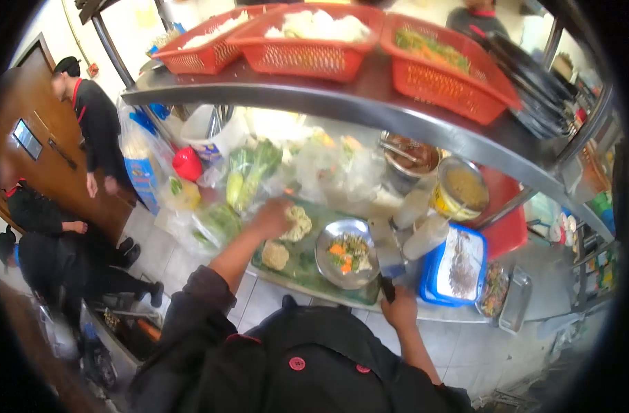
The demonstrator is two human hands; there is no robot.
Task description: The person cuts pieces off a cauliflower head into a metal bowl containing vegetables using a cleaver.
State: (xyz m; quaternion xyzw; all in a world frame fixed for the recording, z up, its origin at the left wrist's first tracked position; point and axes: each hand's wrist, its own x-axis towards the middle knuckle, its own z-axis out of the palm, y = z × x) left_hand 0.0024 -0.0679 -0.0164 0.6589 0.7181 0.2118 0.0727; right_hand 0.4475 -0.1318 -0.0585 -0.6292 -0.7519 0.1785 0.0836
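My left hand (273, 219), slightly blurred, has its fingers closed at the near edge of a pale dried noodle cake (299, 224) over the green cutting board (307, 268). A second noodle cake (275, 255) lies on the board just below that hand. To the right, a round metal bowl (326, 265) rests on the board with chopped vegetables (349, 253) inside, orange and green pieces among them. My right hand (399, 308) grips the black handle of a cleaver (389, 258), its broad blade pointing away beside the bowl.
Squeeze bottles (427, 237) and a blue tub (454, 265) stand right of the cleaver. Leafy greens (249, 172) and plastic bags (338, 168) lie behind the board. Overhead, a metal shelf (328, 103) carries red baskets (304, 51). Several people in dark uniforms (98, 117) are at left.
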